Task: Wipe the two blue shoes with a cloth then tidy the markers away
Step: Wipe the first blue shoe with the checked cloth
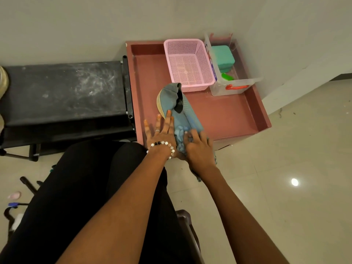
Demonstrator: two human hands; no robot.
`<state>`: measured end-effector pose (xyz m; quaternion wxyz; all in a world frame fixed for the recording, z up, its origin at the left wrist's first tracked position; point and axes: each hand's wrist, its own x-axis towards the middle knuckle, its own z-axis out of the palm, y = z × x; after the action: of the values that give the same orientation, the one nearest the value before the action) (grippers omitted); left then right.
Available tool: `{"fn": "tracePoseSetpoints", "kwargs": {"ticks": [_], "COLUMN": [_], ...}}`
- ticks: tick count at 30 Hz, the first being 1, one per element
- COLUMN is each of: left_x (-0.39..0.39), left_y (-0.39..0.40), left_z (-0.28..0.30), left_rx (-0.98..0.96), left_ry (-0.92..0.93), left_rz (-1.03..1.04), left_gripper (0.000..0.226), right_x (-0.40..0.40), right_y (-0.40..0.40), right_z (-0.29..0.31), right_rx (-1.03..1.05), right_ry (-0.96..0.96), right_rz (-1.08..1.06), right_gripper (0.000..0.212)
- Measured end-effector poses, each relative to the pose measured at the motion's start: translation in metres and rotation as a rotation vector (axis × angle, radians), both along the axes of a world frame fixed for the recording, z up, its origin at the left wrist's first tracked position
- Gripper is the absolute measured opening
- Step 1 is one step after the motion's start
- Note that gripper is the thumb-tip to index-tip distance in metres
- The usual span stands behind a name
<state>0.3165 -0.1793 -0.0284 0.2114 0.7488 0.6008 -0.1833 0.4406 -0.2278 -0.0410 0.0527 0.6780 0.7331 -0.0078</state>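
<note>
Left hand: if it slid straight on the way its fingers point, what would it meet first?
Probably nothing but the shoe it already rests on; the left hand points along its sole side toward the heel. Beyond, bare tray floor, though depth is unclear.

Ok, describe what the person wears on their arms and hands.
Both forearms are bare, no sleeves. The left hand has a beaded bracelet of pale and black beads at the wrist, a thin ring, and orange nail polish. The right hand shows no jewellery.

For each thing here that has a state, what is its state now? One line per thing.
Shoe: lying on its side on the tray, sole to the left.
Cloth: bunched on the shoe, under the right hand.
Left hand: flat, fingers straight, steadying the shoe.
Right hand: fingers curled on the cloth.
Pink basket: upright, empty.
Clear box: open, holding green items.
</note>
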Motion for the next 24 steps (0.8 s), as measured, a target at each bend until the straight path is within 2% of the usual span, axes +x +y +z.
{"fn": "tracePoseSetpoints", "kwargs": {"ticks": [1,4,6,12,17,19,22,24], "left_x": [0.000,0.000,-0.001,-0.005,-0.004,-0.004,-0.006,-0.008], "left_y": [0.001,0.003,0.005,0.001,-0.001,-0.001,-0.001,-0.001], "left_z": [0.001,0.003,0.007,0.010,0.009,0.009,0.010,0.011], "left_rx": [-0.005,-0.035,-0.058,-0.005,0.009,0.002,0.004,0.000], "left_ry": [-0.010,-0.010,0.024,0.061,0.049,0.021,-0.017,-0.027], "left_rz": [-0.009,-0.029,-0.037,-0.076,-0.067,-0.061,-0.067,-0.076], "left_gripper": [0.130,0.138,0.136,0.125,0.132,0.132,0.128,0.124], "right_x": [-0.004,-0.017,-0.016,0.017,0.032,0.032,0.021,0.011], "right_y": [0.012,0.053,0.065,-0.009,-0.055,-0.053,-0.035,-0.010], "right_z": [0.001,0.007,0.006,-0.001,-0.001,-0.003,-0.012,-0.018], "right_rx": [0.003,0.009,0.020,-0.022,0.022,0.040,0.045,0.106], "right_ry": [0.007,0.056,0.085,0.186,0.187,0.161,0.128,0.131], "right_rz": [0.006,0.022,0.033,0.125,0.097,0.113,0.120,0.109], "right_gripper": [0.075,0.050,0.045,0.082,0.072,0.070,0.082,0.075]}}
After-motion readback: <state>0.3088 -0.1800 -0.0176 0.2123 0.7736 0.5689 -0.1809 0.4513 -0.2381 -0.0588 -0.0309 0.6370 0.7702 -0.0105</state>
